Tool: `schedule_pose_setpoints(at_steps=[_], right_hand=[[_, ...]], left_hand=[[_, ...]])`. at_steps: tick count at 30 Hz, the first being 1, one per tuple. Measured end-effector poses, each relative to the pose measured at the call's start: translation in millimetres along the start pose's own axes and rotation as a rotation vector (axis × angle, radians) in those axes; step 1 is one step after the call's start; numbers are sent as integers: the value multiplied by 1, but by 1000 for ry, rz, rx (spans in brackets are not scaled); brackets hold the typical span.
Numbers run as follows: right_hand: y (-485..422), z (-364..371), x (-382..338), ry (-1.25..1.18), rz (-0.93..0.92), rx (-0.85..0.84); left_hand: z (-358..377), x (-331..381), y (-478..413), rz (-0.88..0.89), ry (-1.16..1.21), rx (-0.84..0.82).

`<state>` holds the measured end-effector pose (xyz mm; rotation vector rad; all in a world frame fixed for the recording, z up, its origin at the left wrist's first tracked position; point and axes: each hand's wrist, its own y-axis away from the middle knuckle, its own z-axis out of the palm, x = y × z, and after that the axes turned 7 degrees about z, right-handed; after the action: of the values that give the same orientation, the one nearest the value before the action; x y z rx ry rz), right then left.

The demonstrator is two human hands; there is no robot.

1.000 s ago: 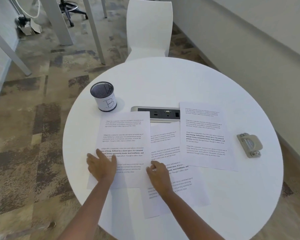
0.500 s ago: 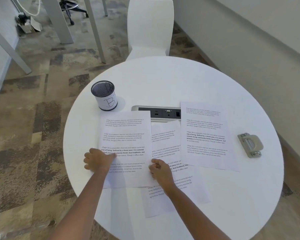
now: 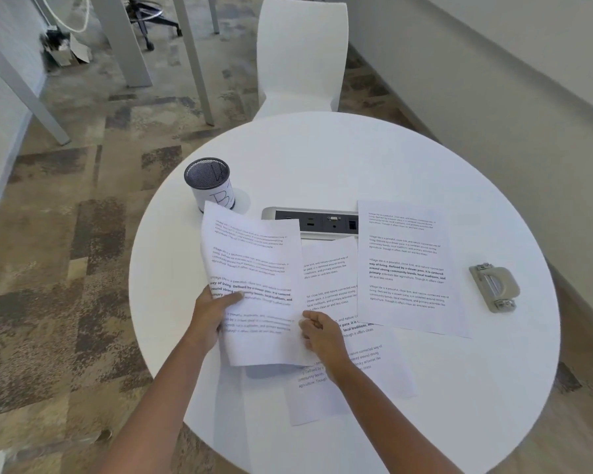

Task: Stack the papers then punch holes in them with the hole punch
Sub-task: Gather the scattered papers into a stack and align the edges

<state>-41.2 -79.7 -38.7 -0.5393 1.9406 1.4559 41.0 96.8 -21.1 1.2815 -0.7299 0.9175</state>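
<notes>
Gripping the left sheet (image 3: pixel 254 268) along its left edge, the left hand (image 3: pixel 210 314) is closed on the paper with the thumb lying across the printed text and the other fingers hidden beneath — the sheet is raised off the round white desk (image 3: pixel 322 159), bowed, its near edge casting a shadow on the surface. The right hand (image 3: pixel 322 333) is loosely curled at that sheet's lower right edge, fingertips bent in against the paper; whether it actually pinches it I cannot tell. It rests over the middle sheet (image 3: pixel 329 268), which lies flat, partly under the lifted page and partly under the right sheet (image 3: pixel 408 268). That right sheet lies flat too, its far left corner covering one end of the power outlet strip (image 3: pixel 315 222) set into the desk. A grey hole punch (image 3: pixel 495 287) sits alone near the right rim, well apart from both hands. A mesh pen cup (image 3: pixel 210 183) stands just behind the lifted sheet's far corner. A white chair (image 3: pixel 302 56) stands beyond the desk.
</notes>
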Motion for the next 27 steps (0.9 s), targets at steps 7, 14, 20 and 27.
schedule_pose_setpoints(at_steps=[7, 14, 20, 27], right_hand=[[0, -34, -3, -115, 13, -47], [-2, -88, 1, -105, -85, 153], [-6, -131, 10, 281, -172, 341], [-10, -135, 24, 416, -118, 319]], left_hand=[[23, -1, 20, -66, 131, -311], [56, -30, 32, -59, -204, -160], [70, -51, 42, 30, -814, 53], [97, -47, 52, -49, -779, 161]])
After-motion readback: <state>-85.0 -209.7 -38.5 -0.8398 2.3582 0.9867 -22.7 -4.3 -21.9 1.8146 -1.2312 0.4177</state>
